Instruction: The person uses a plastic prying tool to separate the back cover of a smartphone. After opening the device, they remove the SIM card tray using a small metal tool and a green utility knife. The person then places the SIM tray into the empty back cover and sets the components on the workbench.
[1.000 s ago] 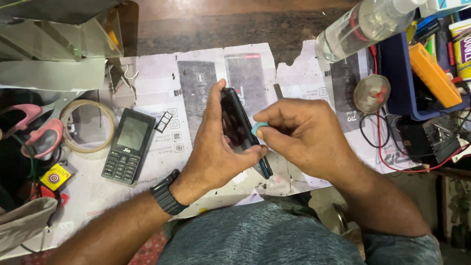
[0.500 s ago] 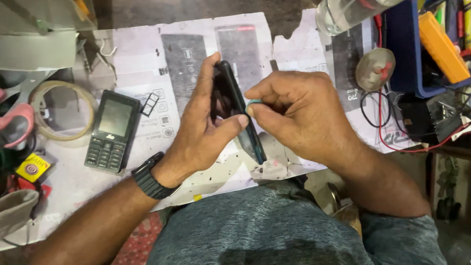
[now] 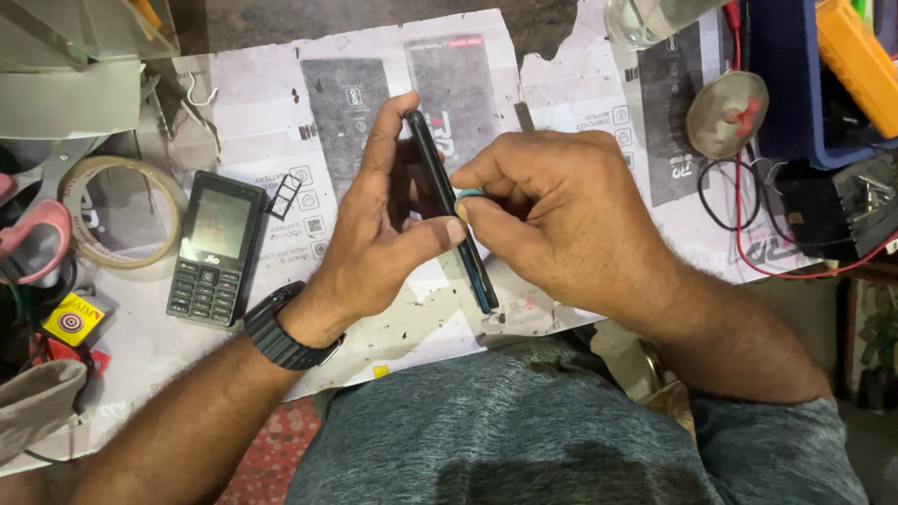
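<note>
My left hand [image 3: 379, 243] grips a dark smartphone [image 3: 477, 271], held on edge above the paper-covered bench. Its fingers wrap the top and back, and the thumb presses the near side. My right hand [image 3: 561, 220] pinches a small teal pick [image 3: 470, 194] against the phone's long edge, about halfway along. A black watch [image 3: 285, 332] sits on my left wrist.
A dark keypad phone [image 3: 215, 248] and a small SIM tray [image 3: 283, 196] lie to the left. Also on the left are a tape roll [image 3: 122, 215] and pink-handled scissors [image 3: 33, 238]. On the right are a clear bottle [image 3: 655, 19], a round metal disc [image 3: 728, 114], red and black wires [image 3: 748, 224] and a blue bin [image 3: 795, 84].
The view has shifted, so the bench items sit lower in frame. Both hands keep their hold; the pick stays at the phone's edge with only a slight shift.
</note>
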